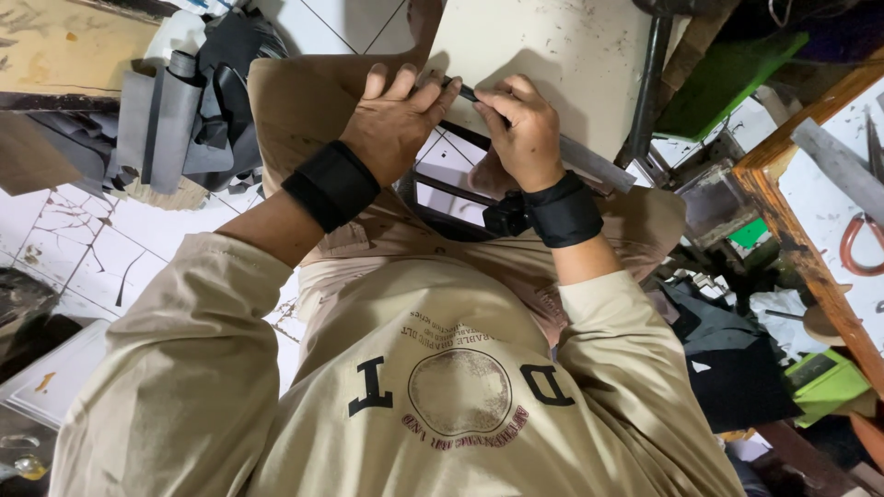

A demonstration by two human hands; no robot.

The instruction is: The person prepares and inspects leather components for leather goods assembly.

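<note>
pressing left hand (394,118) flat on pale board (552,55), right hand (523,129) clamped on dark tool (465,92); grey rolls (170,115) at nine o'clock.

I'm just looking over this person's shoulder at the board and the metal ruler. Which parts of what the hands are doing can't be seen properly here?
Head view only:
- The dark tool: mostly covered by the right hand; only its end shows, so its kind is unclear.
- The metal ruler: its near end is hidden under both hands.
- The left hand fingertips overlap the board, hiding any marked line.
- The board's top is cut off by the frame edge.
</note>
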